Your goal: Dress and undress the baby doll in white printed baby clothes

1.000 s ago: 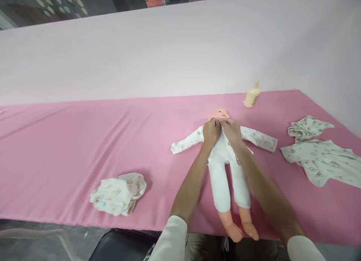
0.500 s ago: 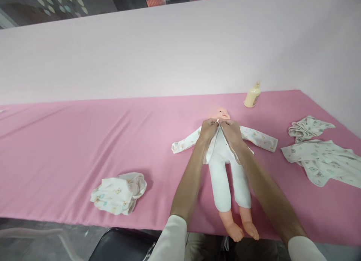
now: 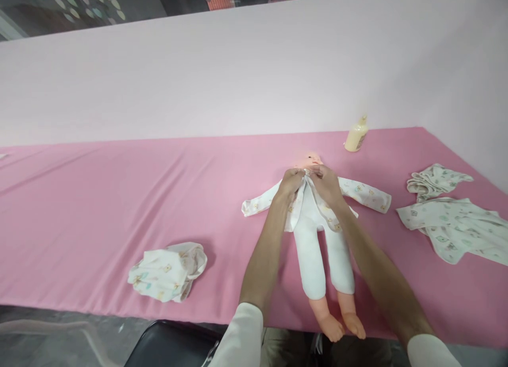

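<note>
A baby doll (image 3: pixel 322 250) lies on its back on the pink table (image 3: pixel 119 198), head away from me, bare feet over the near edge. It wears a white printed shirt (image 3: pixel 367 193) with sleeves spread sideways and plain white trousers. My left hand (image 3: pixel 291 182) and my right hand (image 3: pixel 326 182) meet at the doll's neck. Each pinches one front edge of the shirt at the collar. The shirt's front panels hang apart below my hands.
A crumpled printed garment (image 3: pixel 169 272) lies near the table's front edge at left. More printed baby clothes (image 3: pixel 448 219) lie at the right. A cream bottle (image 3: pixel 356 135) stands at the back by the pale wall. A dark chair seat (image 3: pixel 170 346) is below.
My hands have shifted slightly at the collar, and the shirt's front panels have spread apart below them. The doll has not moved.
</note>
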A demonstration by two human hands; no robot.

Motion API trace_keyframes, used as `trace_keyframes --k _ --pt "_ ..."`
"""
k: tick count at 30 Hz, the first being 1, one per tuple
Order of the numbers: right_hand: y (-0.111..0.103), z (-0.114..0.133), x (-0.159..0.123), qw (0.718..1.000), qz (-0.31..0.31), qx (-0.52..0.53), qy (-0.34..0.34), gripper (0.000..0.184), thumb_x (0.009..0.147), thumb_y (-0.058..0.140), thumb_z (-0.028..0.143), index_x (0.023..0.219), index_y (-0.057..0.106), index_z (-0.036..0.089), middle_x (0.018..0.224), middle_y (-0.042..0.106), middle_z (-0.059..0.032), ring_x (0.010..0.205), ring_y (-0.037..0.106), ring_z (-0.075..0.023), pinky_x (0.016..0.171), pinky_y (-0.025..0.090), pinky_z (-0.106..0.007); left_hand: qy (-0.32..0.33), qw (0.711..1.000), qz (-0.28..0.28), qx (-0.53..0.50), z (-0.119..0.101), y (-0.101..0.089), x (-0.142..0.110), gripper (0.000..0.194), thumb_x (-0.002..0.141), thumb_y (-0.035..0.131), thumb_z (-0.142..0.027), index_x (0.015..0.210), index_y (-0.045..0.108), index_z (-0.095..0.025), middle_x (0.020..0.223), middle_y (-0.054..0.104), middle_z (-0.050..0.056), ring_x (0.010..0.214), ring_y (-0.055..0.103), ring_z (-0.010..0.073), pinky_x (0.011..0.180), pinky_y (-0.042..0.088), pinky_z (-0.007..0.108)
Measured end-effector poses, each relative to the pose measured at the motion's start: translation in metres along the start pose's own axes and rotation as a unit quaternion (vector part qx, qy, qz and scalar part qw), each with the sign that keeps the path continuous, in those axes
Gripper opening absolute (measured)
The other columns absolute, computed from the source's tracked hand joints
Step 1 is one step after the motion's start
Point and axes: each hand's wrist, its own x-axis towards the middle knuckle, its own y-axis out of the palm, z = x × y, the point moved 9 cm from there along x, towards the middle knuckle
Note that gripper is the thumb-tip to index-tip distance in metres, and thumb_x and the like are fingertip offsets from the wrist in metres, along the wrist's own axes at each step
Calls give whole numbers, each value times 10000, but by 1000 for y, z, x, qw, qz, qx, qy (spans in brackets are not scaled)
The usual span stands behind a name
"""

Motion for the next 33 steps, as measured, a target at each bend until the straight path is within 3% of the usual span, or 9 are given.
trace_keyframes --k 5,10,13,19,23,26,28,30,33 --pt "-1 11 -6 988 -58 -135 -39 142 803 524 237 759 648 181 915 660 -90 896 593 -224 855 448 -363 7 1000 21 -7 0 5 1 218 858 499 -122 643 526 -150 522 456 -44 461 372 63 477 277 202" --pt "7 13 -6 990 -2 -135 -38 180 821 469 198 669 566 200 648 567 -11 670 518 -180 683 385 -304 15 999 23 -22 5 1 7 166 841 580 -172 678 583 -139 513 451 -42 471 401 70 487 326 200" --pt "8 20 -6 986 34 -144 -73 176 817 451 182 701 583 199 685 557 -12 671 493 -171 679 364 -291 12 999 29 -30 6 -1 9 155 827 612 -195 684 617 -135 519 486 -25 491 450 82 502 364 207" --pt "9 24 -5 960 65 -248 -112 263 844 414 171 596 494 210 657 505 -38 697 480 -192 711 348 -302 3 996 83 -25 3 7 5 161 807 549 -112 819 709 -100 565 530 -13 476 416 60 491 290 202" --pt "5 23 -6 953 100 -276 -76 253 865 440 200 623 513 204 688 553 -52 734 520 -196 689 345 -293 20 996 75 45 -8 5 -3 311 788 545 -80 1064 687 -83 577 513 -33 500 419 67 521 303 206" --pt "1 20 -13 944 152 -292 -13 158 853 540 315 770 586 189 834 627 -65 812 571 -202 667 352 -276 37 984 66 159 -20 1 -15 461 768 572 -102 1229 582 -107 658 549 -31 569 474 93 566 342 218" --pt "-2 22 -19 927 166 -336 3 185 811 605 337 899 603 174 997 642 -96 909 590 -228 677 360 -276 47 962 58 261 -27 -2 -24 354 751 603 -150 1105 598 -132 701 558 -18 616 489 113 580 339 234" --pt "-1 23 -25 905 171 -390 -1 208 809 592 278 982 590 161 1077 633 -123 954 596 -251 674 356 -286 49 925 52 372 -31 -4 -31 72 740 599 -180 802 566 -163 641 487 -23 595 438 118 567 293 258" --pt "2 22 -27 880 178 -440 -8 127 846 500 184 948 573 162 997 643 -125 899 605 -252 646 330 -299 48 874 58 480 -31 -4 -36 278 744 538 -159 576 321 -202 550 321 -31 537 316 113 556 216 298"
